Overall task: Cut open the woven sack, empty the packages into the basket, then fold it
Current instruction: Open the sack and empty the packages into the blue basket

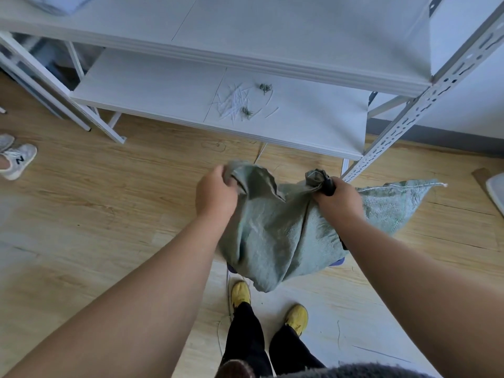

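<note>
Both grips hold bunched corners of the woven sack (272,230), left hand (215,192) at 9 o'clock, right hand (338,199) at 3, its length hanging toward 6.

Green woven sack (272,236) held up off the wooden floor

It hangs limp and crumpled, bunched at two upper corners, one in each hand, with a stitched edge trailing out to the right. A sliver of blue basket (336,261) shows just beneath its lower right side.
</note>
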